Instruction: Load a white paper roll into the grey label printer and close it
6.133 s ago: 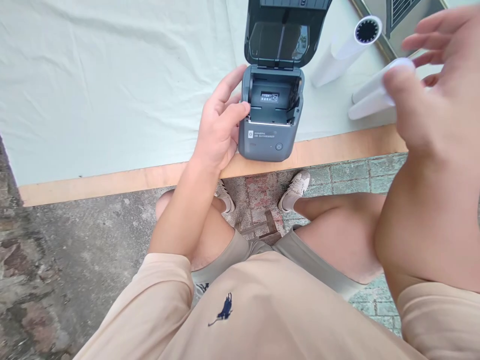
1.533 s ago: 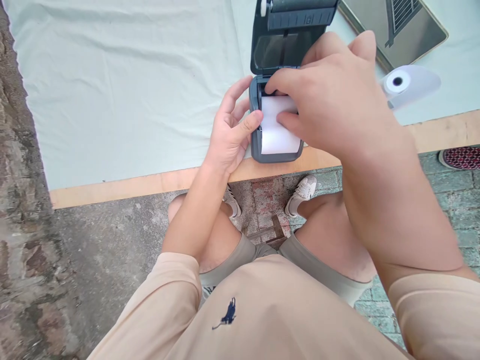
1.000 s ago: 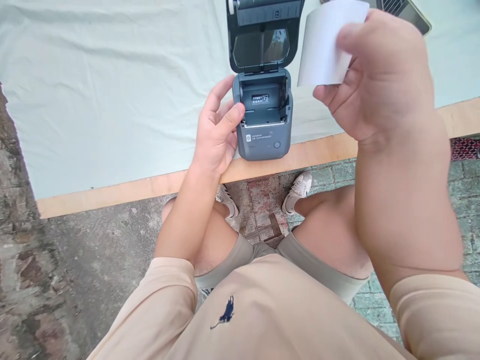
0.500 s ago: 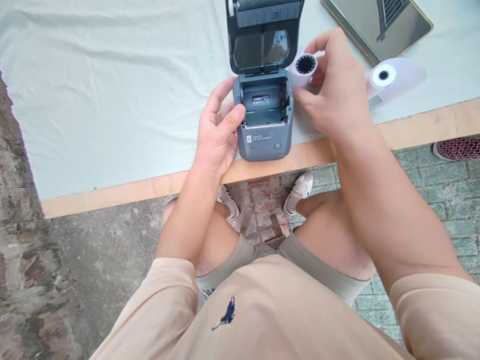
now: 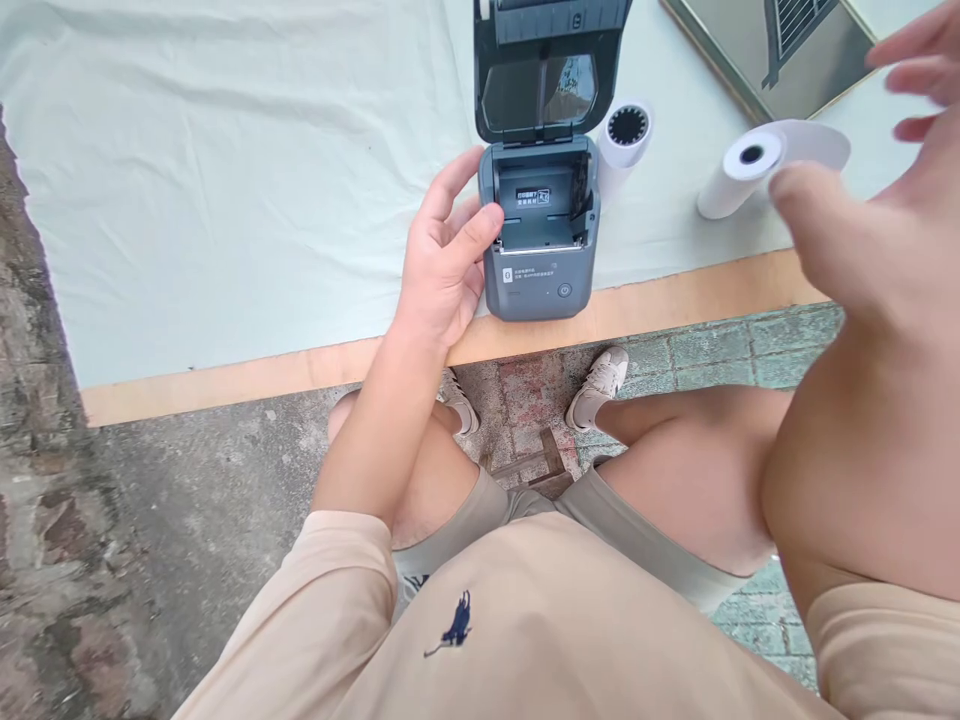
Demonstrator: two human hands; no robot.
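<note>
My left hand (image 5: 451, 250) grips the left side of a dark grey label printer (image 5: 537, 285), which stands at the table's front edge. The printer's lid (image 5: 551, 85) is raised, and no roll sits in its bay. Right beside the printer stands a white roll with a black toothed core (image 5: 626, 150). Farther right is a white paper roll (image 5: 739, 170) with a loose curl of paper trailing from it. My right hand (image 5: 900, 180) is in the air to the right of that roll, fingers apart and holding nothing.
A flat, shiny, dark panel-like object (image 5: 806, 60) lies at the back right. Pale cloth (image 5: 225, 220) covers the table, and its bare wooden edge (image 5: 315, 368) runs along the front. A small wooden stool (image 5: 553, 455) shows between my legs.
My right hand has let go of the roll with the toothed core and moved right, opening. The printer, still in my left hand, appears slightly farther right in view.
</note>
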